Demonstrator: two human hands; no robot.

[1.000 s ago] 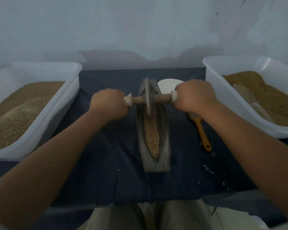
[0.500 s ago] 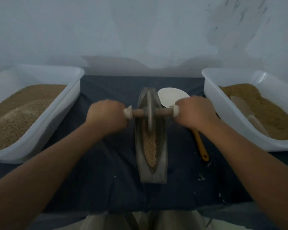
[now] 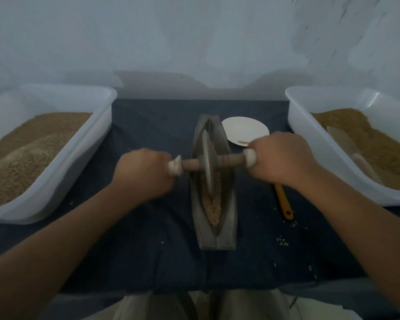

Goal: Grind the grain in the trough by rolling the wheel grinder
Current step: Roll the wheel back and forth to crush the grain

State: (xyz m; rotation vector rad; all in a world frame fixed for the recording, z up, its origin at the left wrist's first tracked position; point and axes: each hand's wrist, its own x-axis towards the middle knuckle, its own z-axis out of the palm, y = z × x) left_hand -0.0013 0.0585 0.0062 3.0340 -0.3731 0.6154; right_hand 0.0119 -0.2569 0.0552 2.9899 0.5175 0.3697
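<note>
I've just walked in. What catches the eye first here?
At centre, the left hand and right hand grip the wooden handle of a grey disc-shaped wheel grinder standing in a boat-shaped grey trough of tan grain. A white plastic tub of brown grain sits far left, another far right.

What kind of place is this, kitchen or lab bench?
Probably a makeshift grain-grinding bench: a cloth-covered table against a bare wall, a grain-filled left tub and right tub, and between them a trough with a wheel grinder.
</note>
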